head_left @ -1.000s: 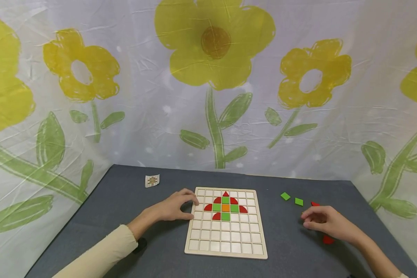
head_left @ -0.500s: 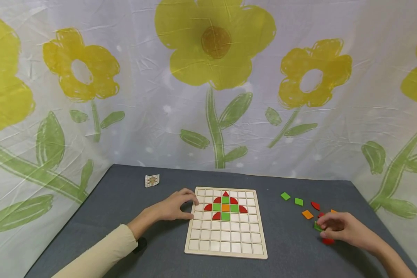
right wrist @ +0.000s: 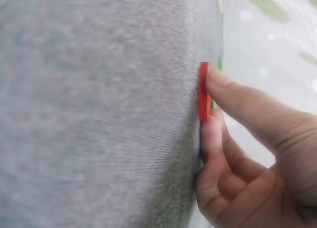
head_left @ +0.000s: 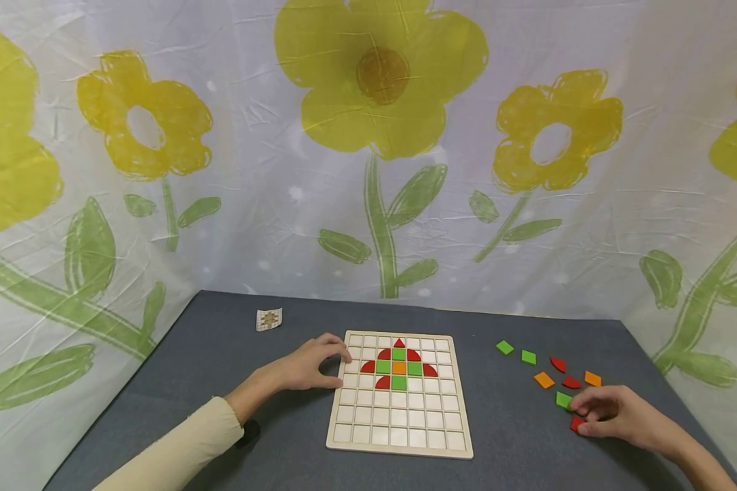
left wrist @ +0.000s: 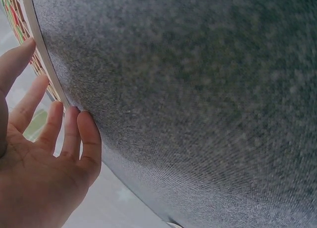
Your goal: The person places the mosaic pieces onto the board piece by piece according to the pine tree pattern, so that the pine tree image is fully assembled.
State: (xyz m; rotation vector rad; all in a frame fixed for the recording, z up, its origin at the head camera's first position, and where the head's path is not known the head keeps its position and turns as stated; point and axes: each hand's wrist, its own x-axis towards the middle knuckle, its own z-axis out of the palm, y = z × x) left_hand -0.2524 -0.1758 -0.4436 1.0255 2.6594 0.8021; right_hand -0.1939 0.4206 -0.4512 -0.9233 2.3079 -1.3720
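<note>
Red piece [head_left: 576, 424]: on the grey tabletop [head_left: 497, 443], right of the board, just near of a green piece [head_left: 562, 400].
Right hand [head_left: 620, 416]: fingers curled inward; we find the red piece pinched between thumb and a fingertip.
Red piece handling: we judge it light, stiff and hard to break, its flat face perhaps slippery.
Red piece hold: we advise opposite edges, since so thin a piece offers little height.
Left hand [head_left: 307, 365]: fingers parted and loosely bent, tips at the left rim of the board [head_left: 399, 449]; we see nothing gripped.
Red piece outline: partly covered by the thumb; we cannot tell its full shape, nor whether it has left the tabletop.
Board in left wrist view: cut off at the far left.
Card [head_left: 269, 319]: print too small for us to read.
</note>
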